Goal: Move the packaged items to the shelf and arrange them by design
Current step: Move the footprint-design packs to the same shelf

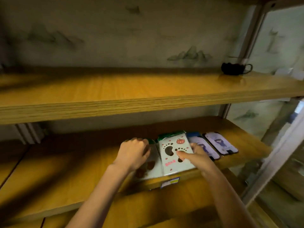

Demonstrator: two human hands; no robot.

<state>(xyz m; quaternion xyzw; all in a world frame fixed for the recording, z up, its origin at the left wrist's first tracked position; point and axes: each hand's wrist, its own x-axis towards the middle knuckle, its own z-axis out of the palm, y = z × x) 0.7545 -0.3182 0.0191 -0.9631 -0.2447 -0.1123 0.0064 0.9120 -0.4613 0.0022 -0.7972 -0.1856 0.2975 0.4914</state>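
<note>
Several flat packaged items lie in a row on the lower wooden shelf [65, 170]. A white package with black paw prints and a red bear face [172, 151] is in the middle. My right hand [195, 155] holds its right edge, thumb pressed on its front. A second paw-print package [153, 163] lies to its left, partly under my left hand [134, 150], whose curled fingers grip its top. Right of these lie two packages with a purple cartoon figure, one [204, 148] partly hidden by my right hand, the other [221, 143] at the row's end.
The upper wooden shelf [131, 94] carries a black cup [233, 68] at its far right. A glass panel with a pale metal frame [283, 145] borders the shelves on the right. A label sticker [170, 182] sits on the lower shelf's front edge.
</note>
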